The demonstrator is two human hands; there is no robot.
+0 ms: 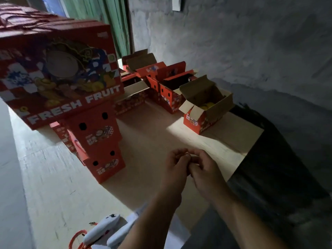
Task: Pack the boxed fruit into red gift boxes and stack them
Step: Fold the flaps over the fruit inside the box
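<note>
Head view, near to far; clock directions taken from frame centre.

At 7 o'clock, nearest edge: 2 white handheld devices (106,230) lie side by side on the table (53,177), a red cord (77,238) coiled just beside them at their left.

At 6 o'clock: both forearms enter from the bottom edge and meet above the table. Left hand (173,169) and right hand (204,169) touch each other, fingers curled inward, fingertips together. Whether anything small is pinched between them cannot be told; no box is held.

At 8 o'clock: a stack of closed red gift boxes (100,141), end faces with 2 black holes each, standing on the table left of the hands. At least 2 tiers are visible.

At 10 o'clock: a large red gift box (61,72) printed "FRESH FRUIT" sits across the top of that stack, tilted in this view, image blurred.

At 2 o'clock: an open red box (206,108) near the table's right edge, cardboard flaps up, yellow fruit (206,106) showing inside.

At 12 to 1 o'clock, beyond it: a group of open red boxes (167,83) close together, flaps raised; contents not discernible.

Farthest: grey wall (233,42) and green curtain (100,17).
</note>
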